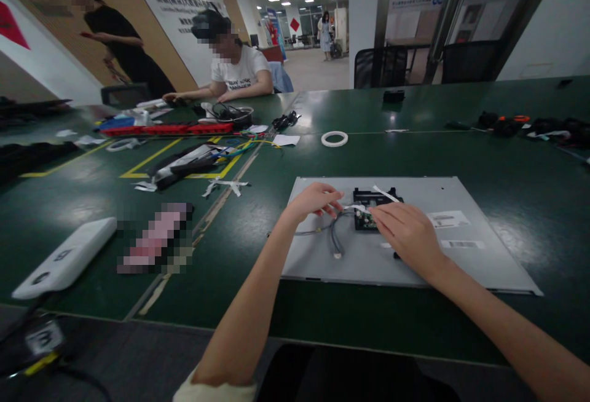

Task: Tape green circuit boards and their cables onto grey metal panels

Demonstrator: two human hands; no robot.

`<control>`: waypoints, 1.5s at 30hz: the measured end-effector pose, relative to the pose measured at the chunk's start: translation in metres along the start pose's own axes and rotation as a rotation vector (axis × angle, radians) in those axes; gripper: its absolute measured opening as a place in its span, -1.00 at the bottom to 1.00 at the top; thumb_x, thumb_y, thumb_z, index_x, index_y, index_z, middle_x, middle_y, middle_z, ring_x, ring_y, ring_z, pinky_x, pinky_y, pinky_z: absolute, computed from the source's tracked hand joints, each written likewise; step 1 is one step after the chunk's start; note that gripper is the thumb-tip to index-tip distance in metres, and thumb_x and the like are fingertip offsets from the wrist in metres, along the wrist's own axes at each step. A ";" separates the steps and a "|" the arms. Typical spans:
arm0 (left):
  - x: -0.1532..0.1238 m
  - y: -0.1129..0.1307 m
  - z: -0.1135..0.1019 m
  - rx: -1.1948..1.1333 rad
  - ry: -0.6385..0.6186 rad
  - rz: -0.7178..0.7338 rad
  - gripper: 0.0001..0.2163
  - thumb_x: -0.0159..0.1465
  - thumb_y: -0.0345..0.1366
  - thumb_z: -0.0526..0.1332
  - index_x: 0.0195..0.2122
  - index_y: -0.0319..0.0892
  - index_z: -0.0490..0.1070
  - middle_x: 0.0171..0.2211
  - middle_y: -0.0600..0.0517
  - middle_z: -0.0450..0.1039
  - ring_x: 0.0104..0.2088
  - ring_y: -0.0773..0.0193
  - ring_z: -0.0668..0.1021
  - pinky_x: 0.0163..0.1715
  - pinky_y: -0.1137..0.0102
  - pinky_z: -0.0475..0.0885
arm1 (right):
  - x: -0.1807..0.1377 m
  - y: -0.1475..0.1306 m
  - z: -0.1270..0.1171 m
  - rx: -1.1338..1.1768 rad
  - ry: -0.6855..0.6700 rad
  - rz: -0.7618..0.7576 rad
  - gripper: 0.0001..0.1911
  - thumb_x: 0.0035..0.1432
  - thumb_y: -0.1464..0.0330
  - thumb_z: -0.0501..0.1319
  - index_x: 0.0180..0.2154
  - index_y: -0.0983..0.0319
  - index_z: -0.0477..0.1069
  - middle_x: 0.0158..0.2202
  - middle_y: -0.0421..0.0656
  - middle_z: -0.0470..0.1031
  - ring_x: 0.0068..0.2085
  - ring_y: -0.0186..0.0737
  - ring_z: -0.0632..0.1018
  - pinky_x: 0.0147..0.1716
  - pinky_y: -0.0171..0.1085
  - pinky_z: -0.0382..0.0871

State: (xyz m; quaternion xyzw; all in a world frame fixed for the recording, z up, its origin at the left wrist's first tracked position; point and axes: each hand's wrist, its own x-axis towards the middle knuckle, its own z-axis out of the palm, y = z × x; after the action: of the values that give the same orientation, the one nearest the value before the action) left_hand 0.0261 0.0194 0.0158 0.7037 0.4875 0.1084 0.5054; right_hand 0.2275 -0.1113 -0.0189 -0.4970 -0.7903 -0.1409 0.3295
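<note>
A flat grey panel [313, 267] lies on the table in front of me, with a black frame and green circuit board [365, 220] at its middle. My right hand [408, 236] is closed, fingertips pinching a narrow white strip [358, 208] over the board. To its left, my left hand [318, 200] hovers with curved fingers apart, close to the strip's other end; I cannot make out any contact. Grey cables [335, 239] run from the board across the panel, below my left hand. Another white strip [385, 193] sticks up beside the black frame.
A white tape roll [334, 139] lies beyond the panel. At left are a white power bank [69, 257], a blurred pink phone-like object [157, 239], and tape scraps [225, 187]. A person [239, 70] sits across the table among cables and a red strip [170, 130].
</note>
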 end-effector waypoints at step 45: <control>0.022 -0.025 0.004 0.485 0.341 0.339 -0.87 0.06 -0.45 0.17 -0.37 -0.22 0.47 -0.45 0.02 0.50 -0.37 0.28 0.53 -0.35 0.45 0.39 | 0.006 -0.034 0.026 -0.162 -0.211 -0.277 -0.77 0.18 0.54 0.05 -0.20 0.31 0.44 -0.20 -0.04 0.43 -0.11 -0.14 0.38 -0.02 -0.05 0.19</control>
State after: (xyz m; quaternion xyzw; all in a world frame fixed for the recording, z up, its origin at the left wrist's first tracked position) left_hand 0.0256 0.0348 -0.0138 0.8462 0.4526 0.1878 0.2093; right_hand 0.1856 -0.1089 -0.0310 -0.4203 -0.8675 -0.1952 0.1809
